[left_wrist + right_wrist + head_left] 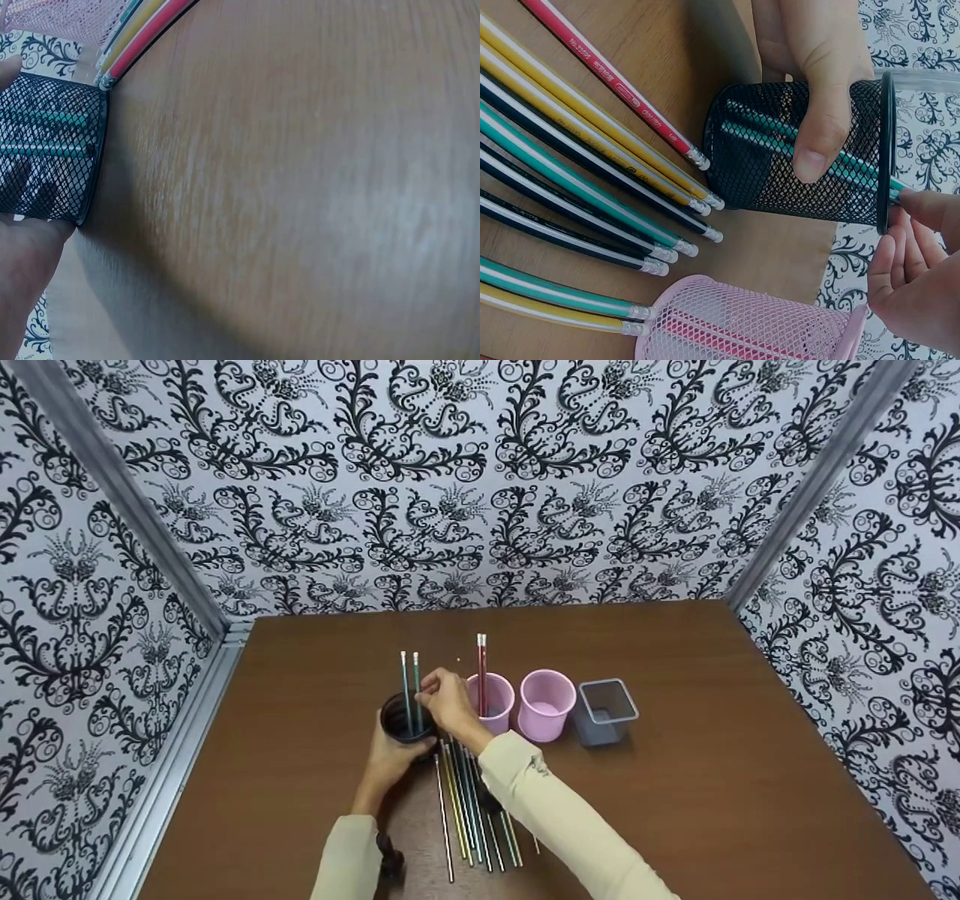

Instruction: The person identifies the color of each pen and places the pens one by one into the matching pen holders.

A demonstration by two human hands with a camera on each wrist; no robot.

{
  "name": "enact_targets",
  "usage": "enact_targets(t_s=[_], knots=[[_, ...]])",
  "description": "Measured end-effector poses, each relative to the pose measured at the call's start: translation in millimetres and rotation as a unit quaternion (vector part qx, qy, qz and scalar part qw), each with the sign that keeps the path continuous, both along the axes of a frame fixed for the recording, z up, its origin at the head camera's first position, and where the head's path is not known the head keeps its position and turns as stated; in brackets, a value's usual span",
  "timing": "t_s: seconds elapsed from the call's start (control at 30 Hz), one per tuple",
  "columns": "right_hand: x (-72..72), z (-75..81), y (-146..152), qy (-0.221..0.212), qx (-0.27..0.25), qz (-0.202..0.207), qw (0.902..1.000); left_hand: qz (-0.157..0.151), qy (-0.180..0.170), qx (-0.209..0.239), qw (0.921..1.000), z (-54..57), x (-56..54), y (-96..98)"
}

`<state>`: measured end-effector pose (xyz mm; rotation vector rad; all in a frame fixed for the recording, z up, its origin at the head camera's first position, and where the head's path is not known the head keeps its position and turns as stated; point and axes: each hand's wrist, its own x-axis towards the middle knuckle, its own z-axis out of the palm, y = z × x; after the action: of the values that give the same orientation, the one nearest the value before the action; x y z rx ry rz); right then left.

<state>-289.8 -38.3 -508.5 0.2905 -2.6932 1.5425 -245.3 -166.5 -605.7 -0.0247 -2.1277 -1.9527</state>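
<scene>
A black mesh pencil cup [396,718] stands on the table with two green pencils [765,135] upright in it, seen through the mesh in the right wrist view. My left hand [390,757] grips the cup's side, its thumb [821,142] across the mesh. At the cup's rim, my right hand [450,705] pinches one green pencil [417,679] between thumb and fingers. A pink mesh cup [504,701] with red pencils [481,675] stands just right of that hand. Several loose pencils [457,810] lie in front of the cups, in red, yellow, green and black.
A second pink cup [546,712] and a square dark mesh holder [604,731] stand in line to the right. Patterned panels [465,510] enclose the brown table [712,780] at the back and sides. A metal rail [187,757] runs along the left edge.
</scene>
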Motion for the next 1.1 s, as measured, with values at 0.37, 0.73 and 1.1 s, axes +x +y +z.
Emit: enact_targets(t_s=[0.37,0.73,1.1], knots=[[2.0,0.7,11.1,0.012,-0.041,0.04,0.9983,-0.011,-0.011,0.007,0.9999,-2.3,-0.3,-1.2],[0.6,17.9,47.7,0.04,-0.075,0.073,0.9936,0.008,-0.034,-0.074,0.9966,8.1,7.5,-5.9],[4.7,37.4,115.5,0.071,-0.024,0.057,0.9955,0.119,-0.089,-0.204,0.9676,28.1,49.0,19.3]])
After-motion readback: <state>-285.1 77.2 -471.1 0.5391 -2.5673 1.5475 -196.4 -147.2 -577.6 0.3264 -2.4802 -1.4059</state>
